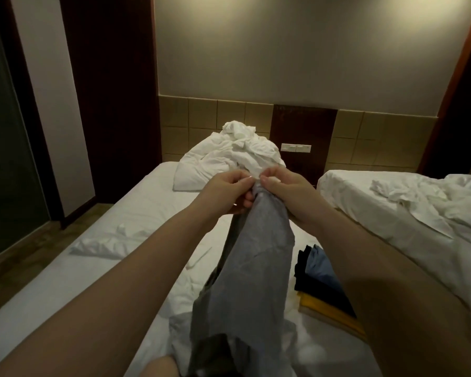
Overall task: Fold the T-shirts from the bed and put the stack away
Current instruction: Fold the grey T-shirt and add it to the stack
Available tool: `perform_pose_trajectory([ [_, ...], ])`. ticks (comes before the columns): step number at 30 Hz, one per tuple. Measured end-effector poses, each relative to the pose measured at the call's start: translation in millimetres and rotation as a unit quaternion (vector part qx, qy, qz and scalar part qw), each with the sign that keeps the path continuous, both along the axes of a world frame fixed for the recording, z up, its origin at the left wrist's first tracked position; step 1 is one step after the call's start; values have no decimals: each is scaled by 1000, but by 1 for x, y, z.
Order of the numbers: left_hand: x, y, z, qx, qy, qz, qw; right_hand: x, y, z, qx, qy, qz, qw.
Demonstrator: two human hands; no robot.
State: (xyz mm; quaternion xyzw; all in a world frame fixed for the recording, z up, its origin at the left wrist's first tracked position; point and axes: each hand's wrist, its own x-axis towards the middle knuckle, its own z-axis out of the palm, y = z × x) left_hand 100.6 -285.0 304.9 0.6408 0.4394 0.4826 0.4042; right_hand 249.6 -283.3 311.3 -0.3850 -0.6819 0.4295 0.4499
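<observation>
Grey T-shirt [259, 257] hangs bunched from both my hands above the near bed [147, 191], and its lower end trails onto the sheet close to me. My left hand [230, 191] and right hand [286, 190] meet at its top edge. Each has fingers and thumb curled, pinching the fabric, and the knuckles almost touch.

The hanging cloth blocks my view of the middle of the mattress. Beneath its lower end lies crumpled white fabric [180, 325] with a dark patch [215, 349] I cannot identify. Just right of the shirt a folded stack [318, 278] sits on the bed, black and blue above, yellow beneath. My right forearm crosses its right side and hides that part.

On the left of the sheet lies a flat white cloth [101, 244]. At the head of the bed a rumpled white bedding heap [223, 159] is piled against the tiled wall [201, 115]. A switch plate [296, 147] sits on a dark wooden panel [305, 123] between this bed and a second bed [405, 213] on the right, which has creased white covers.
</observation>
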Motion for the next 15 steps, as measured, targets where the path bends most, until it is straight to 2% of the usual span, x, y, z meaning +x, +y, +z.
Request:
perform_pose_trajectory([
  [6, -3, 14, -14, 132, 126, 99, 978, 5, 15, -20, 58, -189, -57, 979],
  [11, -6, 27, 8, 188, 250, 144, 939, 8, 41, -10, 123, -184, -114, 969],
  [13, -9, 35, 27, 184, 257, 141, 938, 8, 56, 5, 169, -216, -156, 949],
  [15, -11, 40, 50, 151, 239, 116, 952, 5, 69, 24, 220, -223, -170, 934],
])
